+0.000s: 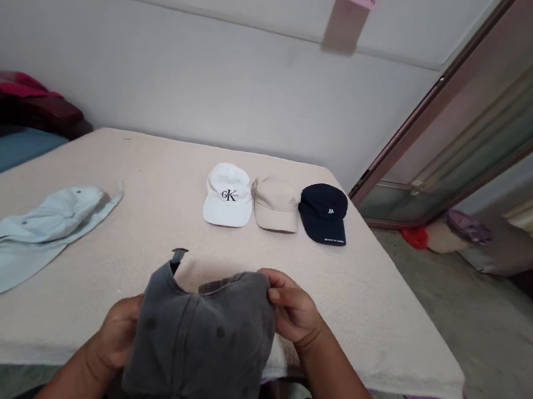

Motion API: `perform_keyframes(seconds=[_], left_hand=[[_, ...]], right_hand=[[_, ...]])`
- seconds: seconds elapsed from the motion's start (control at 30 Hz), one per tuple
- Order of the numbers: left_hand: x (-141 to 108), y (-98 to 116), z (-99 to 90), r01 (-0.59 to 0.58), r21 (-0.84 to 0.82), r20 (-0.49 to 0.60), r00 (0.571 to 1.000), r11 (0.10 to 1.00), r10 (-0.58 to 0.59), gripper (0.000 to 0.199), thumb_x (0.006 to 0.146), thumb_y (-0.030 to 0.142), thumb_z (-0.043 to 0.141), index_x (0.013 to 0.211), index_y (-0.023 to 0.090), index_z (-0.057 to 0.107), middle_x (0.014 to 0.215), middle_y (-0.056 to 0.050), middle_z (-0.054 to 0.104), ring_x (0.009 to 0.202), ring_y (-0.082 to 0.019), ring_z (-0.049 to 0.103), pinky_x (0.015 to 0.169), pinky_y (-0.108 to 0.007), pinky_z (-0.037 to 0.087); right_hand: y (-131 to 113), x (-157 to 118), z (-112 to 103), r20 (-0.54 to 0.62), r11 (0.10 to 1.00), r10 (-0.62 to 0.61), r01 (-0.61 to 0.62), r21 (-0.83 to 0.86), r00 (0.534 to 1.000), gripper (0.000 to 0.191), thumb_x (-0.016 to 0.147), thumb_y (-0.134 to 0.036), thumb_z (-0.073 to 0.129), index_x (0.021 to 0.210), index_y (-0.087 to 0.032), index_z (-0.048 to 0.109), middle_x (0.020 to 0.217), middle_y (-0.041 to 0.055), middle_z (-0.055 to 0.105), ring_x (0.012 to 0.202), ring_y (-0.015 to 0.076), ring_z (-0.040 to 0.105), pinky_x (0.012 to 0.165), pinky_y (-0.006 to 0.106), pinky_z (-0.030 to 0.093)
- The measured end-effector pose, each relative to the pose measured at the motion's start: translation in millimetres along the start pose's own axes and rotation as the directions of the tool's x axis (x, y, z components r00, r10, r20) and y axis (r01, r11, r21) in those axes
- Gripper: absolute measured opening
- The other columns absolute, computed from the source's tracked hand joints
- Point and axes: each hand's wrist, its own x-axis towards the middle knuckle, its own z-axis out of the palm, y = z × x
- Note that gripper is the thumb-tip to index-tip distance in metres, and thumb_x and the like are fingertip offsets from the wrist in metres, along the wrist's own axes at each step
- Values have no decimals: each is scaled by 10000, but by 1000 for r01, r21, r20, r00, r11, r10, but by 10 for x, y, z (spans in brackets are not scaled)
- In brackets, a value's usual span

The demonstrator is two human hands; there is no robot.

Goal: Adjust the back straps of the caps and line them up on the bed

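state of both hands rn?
Left hand: closed on one side of the dark grey cap, fingers partly hidden.
Right hand: closed on the cap's other side, gripping near its upper edge.

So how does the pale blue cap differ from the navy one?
The pale blue cap lies on its side, crown flattened and strap sticking out, while the navy cap sits upright with a rounded crown. The pale blue cap is alone at the left; the navy cap ends a row of three. Both have curved brims.
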Motion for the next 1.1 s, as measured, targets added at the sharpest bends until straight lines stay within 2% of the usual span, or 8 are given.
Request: perform_keyframes(seconds=[0.17, 0.37, 0.53, 0.6, 0.73, 0.87, 0.97, 1.1], left_hand=[[15, 7, 203, 35, 52, 0, 999, 998, -35, 101, 680, 170, 689, 729, 226, 757, 618, 16, 712, 692, -184, 687, 675, -253, 502], [-179, -43, 104, 138, 20, -51, 989, 990, -137, 264, 721, 434, 673, 840, 215, 759, 780, -29, 747, 726, -203, 687, 723, -291, 510], [-179, 6, 44, 195, 120, -74, 980, 973, -187, 193, 701, 176, 682, 884, 158, 741, 722, -68, 724, 681, -200, 667, 655, -269, 500], [-108, 38, 55, 214, 162, -86, 975, 963, -203, 229, 666, 103, 663, 881, 139, 732, 731, -76, 712, 670, -190, 654, 622, -252, 485], [24, 50, 103, 140, 309, -226, 972, 941, -71, 234, 668, 76, 578, 845, 148, 714, 763, -48, 687, 651, -153, 606, 601, -230, 443], [54, -12, 113, 163, 482, -391, 919, 861, 45, 239, 697, 163, 590, 904, 171, 710, 908, -53, 689, 809, -198, 598, 707, -268, 443], [48, -47, 117, 108, 498, -334, 940, 861, 75, 253, 746, 307, 588, 931, 177, 700, 954, -70, 679, 880, -233, 583, 782, -318, 438], [90, -45, 166, 43, 563, -253, 960, 825, 123, 306, 827, 414, 513, 755, 165, 675, 780, -54, 645, 731, -188, 545, 701, -296, 434]], right_hand=[[-19, -12, -1, -34, 1000, 12, -12, 1, 999, 325, 704, -250, 707, 976, -81, 655, 845, 73, 672, 715, 123, 629, 685, 220, 490], [11, -112, 167, 97, 987, 137, -128, -93, 986, 287, 650, -222, 755, 882, -67, 694, 713, 54, 656, 586, 109, 602, 573, 210, 471], [9, -42, 238, 171, 994, 88, -74, -85, 981, 200, 638, -197, 713, 808, -92, 704, 768, 74, 641, 673, 152, 602, 652, 277, 464], [-4, -2, 238, 147, 994, 67, -53, -100, 987, 191, 636, -183, 684, 805, -94, 694, 791, 79, 632, 701, 163, 595, 669, 288, 456], [-16, 57, 256, 44, 989, 84, -77, -128, 996, 222, 669, -221, 663, 859, -107, 660, 746, 42, 591, 639, 125, 549, 601, 243, 428], [13, 120, 272, -143, 970, 35, -68, -235, 989, 227, 832, -340, 554, 881, -132, 629, 669, 5, 524, 554, 84, 473, 510, 199, 373], [33, 160, 241, -219, 953, -16, -52, -298, 976, 181, 847, -298, 550, 889, -139, 626, 682, 5, 532, 549, 79, 477, 505, 198, 368], [12, 175, 193, -240, 957, -176, 109, -268, 955, 116, 801, -174, 561, 891, -136, 622, 758, 32, 581, 656, 115, 558, 629, 249, 423]])
